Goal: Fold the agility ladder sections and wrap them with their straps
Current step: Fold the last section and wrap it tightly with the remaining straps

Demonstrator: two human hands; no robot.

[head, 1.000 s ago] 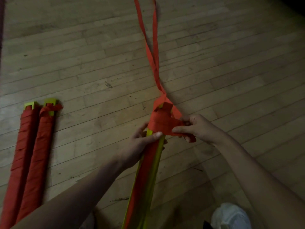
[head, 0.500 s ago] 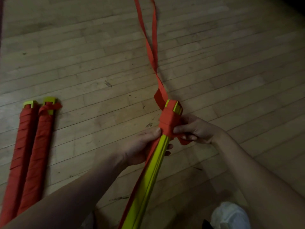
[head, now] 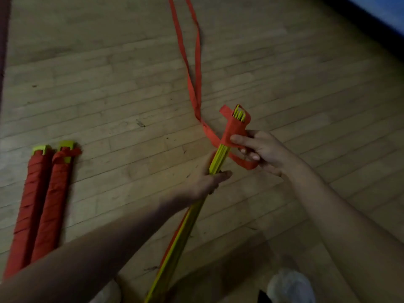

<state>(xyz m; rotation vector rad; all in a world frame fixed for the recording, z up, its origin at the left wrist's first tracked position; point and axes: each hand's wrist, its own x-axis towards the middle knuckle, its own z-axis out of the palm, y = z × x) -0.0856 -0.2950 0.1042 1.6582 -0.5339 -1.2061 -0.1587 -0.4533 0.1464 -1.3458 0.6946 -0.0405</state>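
A bundle of yellow ladder rungs [head: 181, 232] stands tilted in the middle of the view, its top end wound with red strap [head: 235, 127]. My left hand [head: 205, 182] grips the yellow bundle just below the wound part. My right hand [head: 260, 149] pinches the red strap at the bundle's right side, with a loop of strap hanging under its fingers. The two loose strap tails [head: 192, 62] trail away over the floor to the top edge of the view.
Two bundles fully wrapped in red strap [head: 38, 204], with yellow ends showing, lie side by side on the wooden floor [head: 109, 84] at the left. A white shoe [head: 288, 285] shows at the bottom right. A dark edge runs along the top right corner.
The bundle's top has swung to the right and risen. The wound strap has slid tighter round the tip. My left hand has slipped lower on the yellow rungs.
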